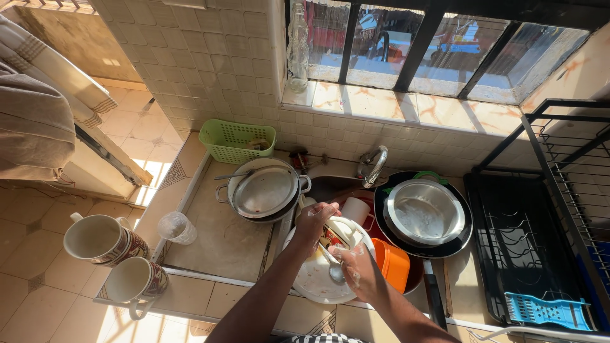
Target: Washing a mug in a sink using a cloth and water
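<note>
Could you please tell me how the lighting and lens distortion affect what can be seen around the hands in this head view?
Head view: hard sunlight from the window bleaches the floor on the left side of the picture and glares off the steel bowl; the left hand and right hand over the white plate sit in softer shade; wide-angle distortion bends the tiled wall and the drying rack.

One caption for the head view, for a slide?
Left hand holds a mug, right hand a spoon, over a plate.

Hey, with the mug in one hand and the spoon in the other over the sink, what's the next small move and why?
Probably lower the spoon onto the white plate: the right hand holds it just above the plate, while the left hand grips the mug.
</note>
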